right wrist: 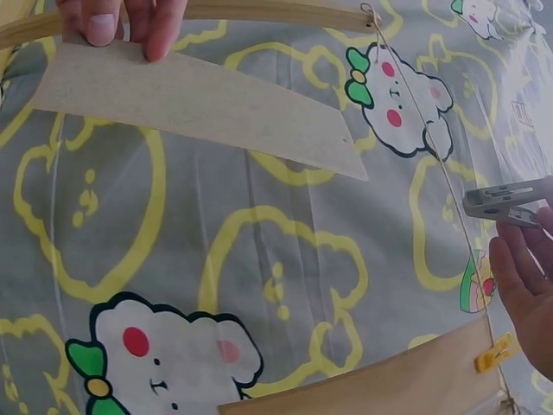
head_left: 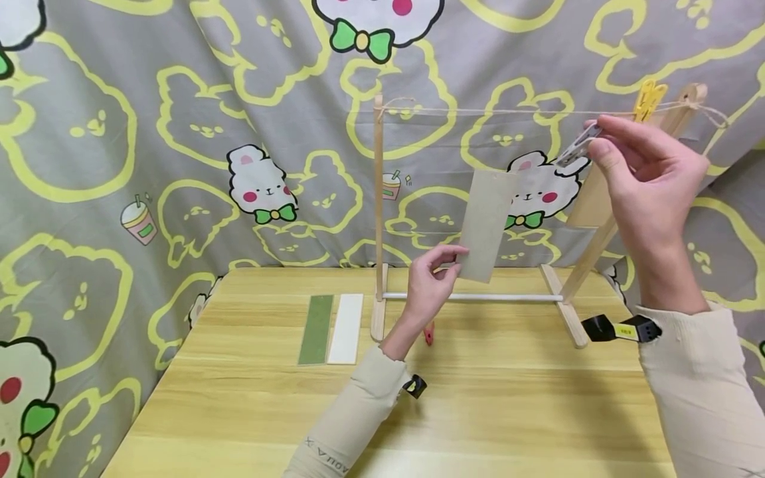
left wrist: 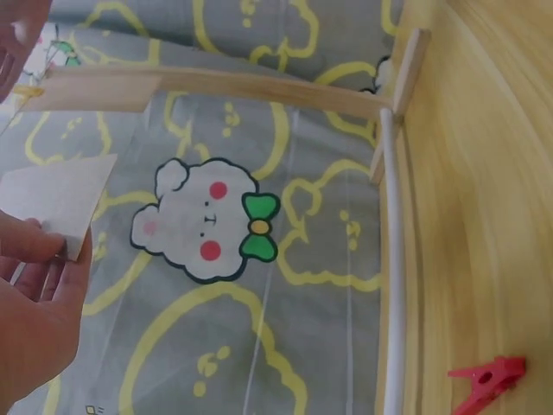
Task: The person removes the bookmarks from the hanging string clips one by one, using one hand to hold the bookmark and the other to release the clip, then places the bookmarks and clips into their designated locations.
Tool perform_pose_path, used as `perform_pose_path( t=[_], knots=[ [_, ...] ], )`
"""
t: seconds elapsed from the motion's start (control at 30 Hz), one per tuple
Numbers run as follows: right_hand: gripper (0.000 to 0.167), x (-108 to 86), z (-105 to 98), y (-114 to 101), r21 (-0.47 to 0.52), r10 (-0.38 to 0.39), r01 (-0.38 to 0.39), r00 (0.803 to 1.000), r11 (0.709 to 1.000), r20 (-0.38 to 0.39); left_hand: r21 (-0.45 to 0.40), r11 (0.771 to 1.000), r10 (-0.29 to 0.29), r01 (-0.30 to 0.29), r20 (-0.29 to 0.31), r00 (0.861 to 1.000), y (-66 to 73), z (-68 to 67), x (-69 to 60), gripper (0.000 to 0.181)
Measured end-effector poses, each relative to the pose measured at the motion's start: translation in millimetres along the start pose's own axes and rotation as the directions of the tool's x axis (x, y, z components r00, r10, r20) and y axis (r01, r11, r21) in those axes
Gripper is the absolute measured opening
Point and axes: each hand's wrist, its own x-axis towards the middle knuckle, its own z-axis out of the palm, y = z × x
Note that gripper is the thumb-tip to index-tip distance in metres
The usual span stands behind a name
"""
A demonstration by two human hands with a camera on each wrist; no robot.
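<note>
My left hand (head_left: 435, 279) pinches the lower left edge of a beige rectangular card (head_left: 485, 226), which stands nearly upright beneath a thin string (head_left: 508, 111). Between thumb and fingertips, my right hand (head_left: 651, 172) holds a grey clothespin (right wrist: 505, 201), its free end pointing toward the string in the right wrist view. The card and this clothespin are apart. On the right part of the string sits a yellow clothespin (head_left: 648, 99), from which a tan card (head_left: 588, 199) hangs, partly behind my right hand.
The string is tied between the posts of a wooden stand (head_left: 379, 199) with a white bottom rod (head_left: 478, 297). A green card (head_left: 315, 330) and a white card (head_left: 345, 328) lie side by side on the wooden table (head_left: 251, 398). A red clothespin (left wrist: 488, 385) lies near the stand.
</note>
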Motion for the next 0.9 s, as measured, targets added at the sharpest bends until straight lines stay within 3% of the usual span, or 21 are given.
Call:
perform_pose_path(
  t=[0.57, 0.9],
  knots=[
    [0.032, -32.5, -2, 4, 0.065, -0.015, 0.015, 1.0, 0.998, -0.009, -0.029, 0.999, 0.015, -0.015, -0.007, 1.0, 10.0, -24.2, -14.5, 0.027],
    [0.032, -56.6, -3, 7, 0.057, 0.02, -0.016, 0.998, 0.998, -0.056, -0.02, 0.999, -0.034, 0.035, 0.024, 0.999, 12.0, -39.1, -34.0, 0.027]
  ],
)
